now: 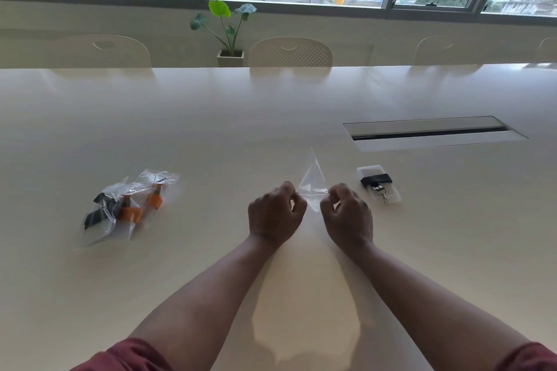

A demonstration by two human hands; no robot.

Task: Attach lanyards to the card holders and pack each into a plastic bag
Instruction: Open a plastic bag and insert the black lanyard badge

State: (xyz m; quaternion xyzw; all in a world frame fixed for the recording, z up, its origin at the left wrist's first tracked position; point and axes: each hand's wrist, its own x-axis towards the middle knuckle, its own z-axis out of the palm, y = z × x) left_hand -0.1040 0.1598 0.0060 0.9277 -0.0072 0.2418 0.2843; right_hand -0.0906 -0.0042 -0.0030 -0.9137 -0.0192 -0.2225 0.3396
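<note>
A clear plastic bag is held up above the table between both hands, its far corner pointing away from me. My left hand pinches its left edge and my right hand pinches its right edge, fingers curled. To the right lies a clear card holder with a folded black lanyard and its metal clip resting on top. At the left sit packed plastic bags holding orange and black lanyards.
The white table has a recessed cable slot at the far right. Pale chairs line the far edge. A potted plant stands below the window.
</note>
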